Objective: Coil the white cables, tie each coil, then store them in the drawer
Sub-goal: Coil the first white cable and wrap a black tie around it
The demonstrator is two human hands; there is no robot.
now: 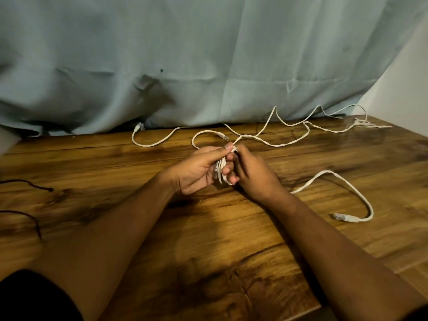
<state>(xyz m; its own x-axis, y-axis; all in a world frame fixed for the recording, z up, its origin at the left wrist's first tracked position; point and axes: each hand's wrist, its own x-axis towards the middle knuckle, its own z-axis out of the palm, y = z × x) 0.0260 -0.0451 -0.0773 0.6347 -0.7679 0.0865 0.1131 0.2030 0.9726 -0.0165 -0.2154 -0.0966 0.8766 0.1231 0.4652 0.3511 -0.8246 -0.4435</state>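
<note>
- Cable coil [221, 169] sat at the centre of the worktop [208, 251], a small white bundle between both hands.
- Left hand [199, 170] gripped it, thumb on top and fingers curled underneath.
- Right hand [254, 174] curled on its other side, pinching it.
- Loose cable [278, 145] trailed toward one o'clock; a plug [340, 216] lay at four o'clock.

cables [324, 172] on table [208, 246], centre to right | curtain [208, 54] behind table
</note>
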